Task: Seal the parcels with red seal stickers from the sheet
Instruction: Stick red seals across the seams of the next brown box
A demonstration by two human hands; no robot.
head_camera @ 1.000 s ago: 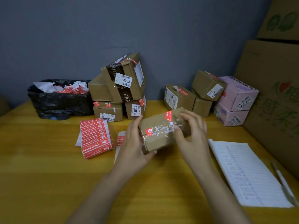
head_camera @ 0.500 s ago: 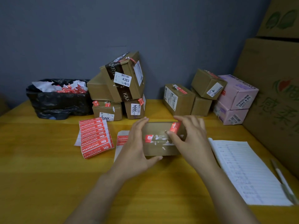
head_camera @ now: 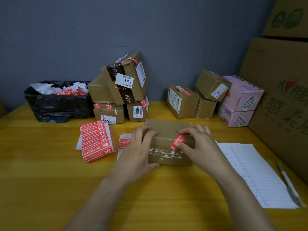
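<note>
A brown cardboard parcel (head_camera: pixel 168 130) lies flat on the yellow table (head_camera: pixel 50 180) in the middle. My left hand (head_camera: pixel 136 152) grips its left end, fingers curled over the top. A red seal sticker (head_camera: pixel 178 141) is folded over the parcel's top front edge. My right hand (head_camera: pixel 200 145) pinches that sticker against the edge, thumb on the front face and fingers on top. White torn-label marks cover the front face. A stack of red sticker sheets (head_camera: pixel 97 140) lies to the left. Another sheet (head_camera: pixel 124 142) is partly hidden under my left hand.
Stacked brown parcels (head_camera: pixel 123 87) stand at the back centre, with more brown ones (head_camera: pixel 183 100) and pink boxes (head_camera: pixel 241 97) at the back right. A black bag of scraps (head_camera: pixel 56 100) sits back left. A lined paper (head_camera: pixel 253 172) and a pen (head_camera: pixel 288 185) lie right, beside big cartons (head_camera: pixel 283 97).
The parcel was held tilted above the table; it now lies flat on it, turned front face toward me. My right hand has settled on the sticker at the edge.
</note>
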